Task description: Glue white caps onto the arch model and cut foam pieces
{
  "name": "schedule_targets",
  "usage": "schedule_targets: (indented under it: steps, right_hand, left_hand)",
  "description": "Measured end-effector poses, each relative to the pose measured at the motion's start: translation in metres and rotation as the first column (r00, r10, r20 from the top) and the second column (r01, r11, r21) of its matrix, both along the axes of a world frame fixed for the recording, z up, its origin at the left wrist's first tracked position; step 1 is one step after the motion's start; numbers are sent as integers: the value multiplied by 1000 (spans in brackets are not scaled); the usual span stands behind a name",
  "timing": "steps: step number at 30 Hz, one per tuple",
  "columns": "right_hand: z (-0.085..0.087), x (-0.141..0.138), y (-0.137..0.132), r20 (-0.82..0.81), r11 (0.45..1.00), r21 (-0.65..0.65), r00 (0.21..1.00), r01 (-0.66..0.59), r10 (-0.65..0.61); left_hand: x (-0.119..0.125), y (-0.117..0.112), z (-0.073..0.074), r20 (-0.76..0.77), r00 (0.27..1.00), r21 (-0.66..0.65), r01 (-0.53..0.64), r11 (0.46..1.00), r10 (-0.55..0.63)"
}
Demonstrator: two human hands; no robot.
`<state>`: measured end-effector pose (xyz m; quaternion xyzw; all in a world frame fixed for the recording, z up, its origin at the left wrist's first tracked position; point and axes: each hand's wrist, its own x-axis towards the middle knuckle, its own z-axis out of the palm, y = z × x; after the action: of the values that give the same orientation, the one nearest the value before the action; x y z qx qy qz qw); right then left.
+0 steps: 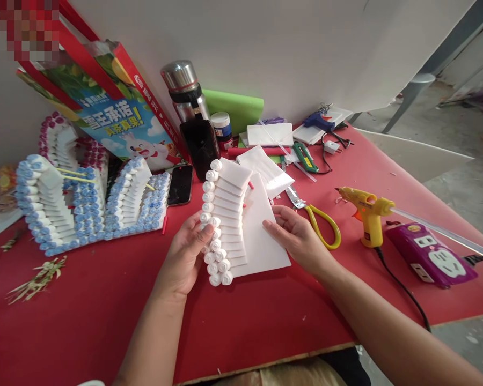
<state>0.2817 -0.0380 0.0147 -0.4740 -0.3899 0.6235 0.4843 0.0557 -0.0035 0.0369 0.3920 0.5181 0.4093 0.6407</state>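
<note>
A white foam craft piece [241, 225], a flat board with stacked strips and a row of small white rolled flowers along its left edge, is held up over the red table [104, 305]. My left hand [187, 252] grips its flowered left edge, thumb on the rolls. Holding the board's right edge is my right hand [295, 236], fingers pinched on it.
A blue-and-white finished foam piece [88, 206] and a pink one [60, 139] stand at the left. A phone [180, 185], a steel flask [185, 88], yellow-handled scissors [322, 222], a yellow glue gun [366, 212], a purple power strip [430, 254] and loose foam sheets [268, 171] lie around.
</note>
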Motion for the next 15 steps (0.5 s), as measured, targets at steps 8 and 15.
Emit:
schedule_targets:
  steps: [8,15]
  right_hand:
    - [-8,-2,-1,185,994,73,980,-86,71]
    - [-24,-17,-5,-26,972,28,972,-233,233]
  left_hand:
    - [-17,-11,8,-65,996,31,-61,998,63]
    - [-36,-15,3,-74,975,-10,-210,978,209]
